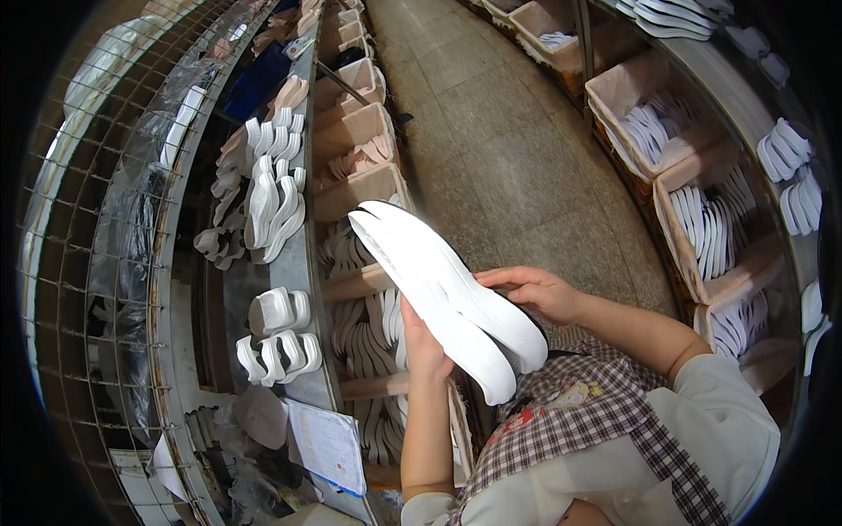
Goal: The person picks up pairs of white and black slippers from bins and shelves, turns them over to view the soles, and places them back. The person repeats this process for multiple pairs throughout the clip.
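Note:
A pair of white shoe soles [427, 276] lies side by side in front of me, slanting from upper left to lower right. Dark edging shows along their far rim. My left hand [423, 344] grips them from the left side, its fingers partly hidden beneath. At the right edge, my right hand [537, 294] pinches the soles, with its index finger and thumb against the rim.
On the left, a metal shelf carries stacked white soles [274, 206] and a paper sheet [326, 445]. Below it stand cloth-lined baskets [358, 195] of soles. A wire grid [96, 219] rises farther left. Across the tiled aisle [517, 158], more lined baskets [653, 162] hold white soles.

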The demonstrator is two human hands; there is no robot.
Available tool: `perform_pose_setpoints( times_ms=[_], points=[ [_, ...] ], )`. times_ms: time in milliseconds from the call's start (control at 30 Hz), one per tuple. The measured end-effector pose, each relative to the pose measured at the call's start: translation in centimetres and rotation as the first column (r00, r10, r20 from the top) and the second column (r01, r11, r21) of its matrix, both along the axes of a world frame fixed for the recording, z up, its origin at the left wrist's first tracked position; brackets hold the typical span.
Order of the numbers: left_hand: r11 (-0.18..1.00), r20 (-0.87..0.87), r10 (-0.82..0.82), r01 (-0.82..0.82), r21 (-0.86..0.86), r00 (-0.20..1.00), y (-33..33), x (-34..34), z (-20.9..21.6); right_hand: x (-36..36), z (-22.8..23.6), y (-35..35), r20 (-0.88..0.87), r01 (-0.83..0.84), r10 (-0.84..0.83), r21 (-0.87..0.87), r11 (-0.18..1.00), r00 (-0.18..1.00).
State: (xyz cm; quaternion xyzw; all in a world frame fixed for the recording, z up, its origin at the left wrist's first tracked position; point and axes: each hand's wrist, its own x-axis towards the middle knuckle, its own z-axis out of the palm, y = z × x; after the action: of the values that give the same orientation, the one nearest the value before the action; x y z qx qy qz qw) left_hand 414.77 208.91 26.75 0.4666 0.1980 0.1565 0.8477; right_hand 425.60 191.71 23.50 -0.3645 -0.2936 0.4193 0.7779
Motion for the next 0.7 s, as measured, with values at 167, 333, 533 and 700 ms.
perform_pose_setpoints(
  times_ms=[167, 333, 533, 700],
  points=[
    [0.999, 0.022, -0.033, 0.032, 0.026, 0.999, -0.4, 0.3, 0.1, -0.5, -0.5, -0.1, -0.046, -0.015, 0.018, 0.046, 0.999, 0.999],
    [0.995, -0.022, 0.032, -0.029, 0.099, 0.999, -1.0, 0.5, 0.2, -0.8, -0.9, -0.3, -0.042, -0.015, 0.017, 0.063, 0.998, 0.999],
    [0.987, -0.059, 0.076, -0.067, 0.145, 0.995, -1.3, 0.4, 0.8, -0.9, -0.9, -0.2, -0.076, -0.013, 0.018, 0.068, 0.998, 0.997],
    [0.972, -0.149, 0.146, -0.114, 0.205, 0.978, -1.6, 0.5, 0.9, -0.8, -0.9, -0.3, -0.155, -0.035, 0.041, 0.045, 0.998, 0.987]
  ],
)
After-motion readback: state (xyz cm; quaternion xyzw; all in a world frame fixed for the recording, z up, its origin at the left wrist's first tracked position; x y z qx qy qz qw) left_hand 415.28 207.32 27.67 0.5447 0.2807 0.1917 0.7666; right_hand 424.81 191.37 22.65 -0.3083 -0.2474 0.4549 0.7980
